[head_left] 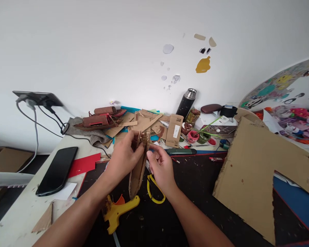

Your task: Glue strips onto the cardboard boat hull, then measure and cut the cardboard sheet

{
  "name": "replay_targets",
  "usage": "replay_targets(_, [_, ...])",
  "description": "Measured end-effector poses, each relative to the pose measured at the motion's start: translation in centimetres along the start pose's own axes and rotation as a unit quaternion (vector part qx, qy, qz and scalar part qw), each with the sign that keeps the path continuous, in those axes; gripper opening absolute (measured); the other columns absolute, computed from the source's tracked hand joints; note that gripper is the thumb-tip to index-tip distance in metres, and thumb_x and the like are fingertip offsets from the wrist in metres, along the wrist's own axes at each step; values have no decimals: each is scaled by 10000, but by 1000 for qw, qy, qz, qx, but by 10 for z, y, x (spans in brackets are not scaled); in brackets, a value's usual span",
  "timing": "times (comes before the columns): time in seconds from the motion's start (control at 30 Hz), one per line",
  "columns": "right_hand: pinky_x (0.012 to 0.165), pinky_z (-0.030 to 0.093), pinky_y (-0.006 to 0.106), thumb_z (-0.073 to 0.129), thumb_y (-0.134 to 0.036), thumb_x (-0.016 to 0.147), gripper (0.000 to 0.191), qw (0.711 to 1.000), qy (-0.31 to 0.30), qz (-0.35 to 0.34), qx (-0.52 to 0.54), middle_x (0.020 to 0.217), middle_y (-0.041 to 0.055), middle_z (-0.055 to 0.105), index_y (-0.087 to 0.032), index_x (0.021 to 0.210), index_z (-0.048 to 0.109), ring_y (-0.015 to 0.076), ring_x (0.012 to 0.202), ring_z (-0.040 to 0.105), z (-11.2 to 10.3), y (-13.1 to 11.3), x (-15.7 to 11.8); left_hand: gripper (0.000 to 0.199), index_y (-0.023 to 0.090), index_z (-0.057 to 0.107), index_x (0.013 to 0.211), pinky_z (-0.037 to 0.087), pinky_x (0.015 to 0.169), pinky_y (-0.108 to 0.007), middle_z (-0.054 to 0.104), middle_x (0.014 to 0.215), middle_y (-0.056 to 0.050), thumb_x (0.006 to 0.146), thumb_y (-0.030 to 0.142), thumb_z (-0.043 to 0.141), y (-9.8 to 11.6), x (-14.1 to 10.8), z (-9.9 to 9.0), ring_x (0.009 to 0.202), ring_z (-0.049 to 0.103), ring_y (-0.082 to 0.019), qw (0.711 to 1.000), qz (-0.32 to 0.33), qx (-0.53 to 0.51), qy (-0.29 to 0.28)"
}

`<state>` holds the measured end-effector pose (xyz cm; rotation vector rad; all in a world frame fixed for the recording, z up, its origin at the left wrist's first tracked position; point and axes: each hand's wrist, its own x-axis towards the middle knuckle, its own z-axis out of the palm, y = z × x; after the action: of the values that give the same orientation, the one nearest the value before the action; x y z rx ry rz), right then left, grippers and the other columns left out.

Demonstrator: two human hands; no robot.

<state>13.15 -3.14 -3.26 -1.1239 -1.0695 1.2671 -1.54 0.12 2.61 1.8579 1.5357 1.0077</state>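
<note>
A narrow cardboard boat hull [138, 176] is held up over the dark mat, its pointed end toward me. My left hand [127, 152] is closed on its far end, the thumb reaching inside between the walls. At the hull's right wall, my right hand [161, 166] has its fingers curled and thumb and forefinger pinched together near the far end. Whether a small piece sits in that pinch is hidden. Below the hull lie a yellow glue gun [118, 212] with an orange trigger and yellow-handled scissors [156, 193].
A large cardboard sheet [247, 171] lies to the right. At the back stand a painted model boat [98, 121], cardboard scraps [144, 121], a black flask [186, 103] and open paint jars [193, 136]. A green-black cutter [181, 151] and a phone [58, 169] lie nearer.
</note>
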Motion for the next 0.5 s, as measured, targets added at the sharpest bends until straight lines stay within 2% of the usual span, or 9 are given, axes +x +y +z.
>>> replay_targets(0.17, [449,308,243,751,-565,928,461,999,37,-4,22,648,-85,456,-223,1231,697,108,483,372,-2,-6,-1,171,240,631,1089,471,721,-336,724,911,-16,931,291,594,1,-1,3,767,647,-209,1000,5,22,-21])
replay_targets(0.5, [437,298,237,782,-490,916,339,996,83,-25,32,638,-98,410,-220,1110,717,94,485,353,-3,-7,0,150,231,630,1072,447,707,-334,702,905,-19,927,259,600,2,-4,8,731,597,-198,1000,9,10,-24])
